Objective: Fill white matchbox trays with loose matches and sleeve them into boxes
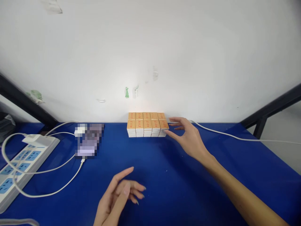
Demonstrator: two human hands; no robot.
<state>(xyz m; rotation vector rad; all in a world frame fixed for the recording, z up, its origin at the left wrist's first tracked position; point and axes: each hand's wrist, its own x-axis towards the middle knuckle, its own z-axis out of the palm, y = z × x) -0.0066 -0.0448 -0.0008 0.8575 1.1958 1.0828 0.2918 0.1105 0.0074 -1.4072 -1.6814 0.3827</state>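
Note:
Small orange-topped boxes with red print and white sides form a neat block (144, 124) of stacked rows on the blue table, close to the wall. My right hand (188, 135) is at the block's right end, thumb and fingers apart around the corner box; whether the fingertips touch it I cannot tell. Nothing is lifted in that hand. Nearer to me, my left hand (121, 193) hovers over the table with its fingers loosely curled and apart, holding nothing.
On the left lie a white power strip (29, 166) with blue sockets, looping white cables (47, 195) and a blurred-out phone (90, 139). Another white cable (225, 134) runs along the back right. Black metal struts (272, 110) flank the table (164, 188), and a white wall (150, 47) closes the back.

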